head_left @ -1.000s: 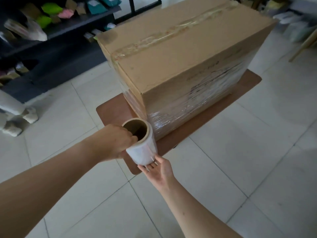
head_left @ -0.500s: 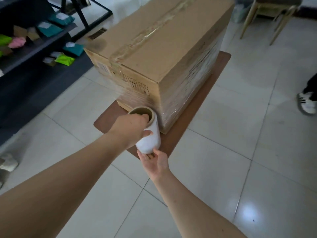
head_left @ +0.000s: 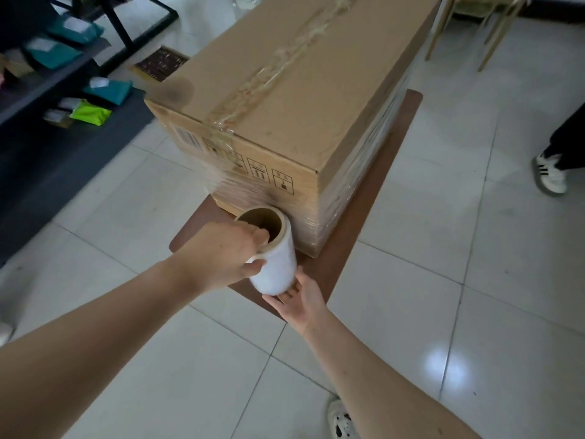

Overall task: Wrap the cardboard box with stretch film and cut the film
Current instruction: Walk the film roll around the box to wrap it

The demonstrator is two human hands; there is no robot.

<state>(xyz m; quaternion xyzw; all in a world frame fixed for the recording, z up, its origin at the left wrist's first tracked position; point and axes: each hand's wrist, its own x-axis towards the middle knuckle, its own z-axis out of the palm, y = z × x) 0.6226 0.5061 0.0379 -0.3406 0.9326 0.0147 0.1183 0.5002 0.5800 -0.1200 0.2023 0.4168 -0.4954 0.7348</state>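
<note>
Here's the cardboard box, big and brown, sitting on a dark brown board on the pale tiled floor. A wrinkled strip of clear tape runs along its top seam. Shiny film already bands the lower part of the long right side, and it's on the near end face too, below the printed handling symbols.

Right at the box's near bottom corner is the roll of stretch film, white, held roughly upright with its open cardboard core facing up. It's just beside the box, above the board's near edge.

The left hand grips the top of the roll: fingers hooked over the rim into the core, thumb pressed on the white outside. The right hand is underneath, palm up, fingers stretched out against the roll's lower end and propping it; the fingertips are tucked out of sight beneath it.

Off to the left, a dark shelf with teal packets and a bright green packet. Top right, pale chair legs. At the right edge, another person's white shoe with a dark trouser leg above it. Bottom of the view, the tip of a light shoe between the forearms.
</note>
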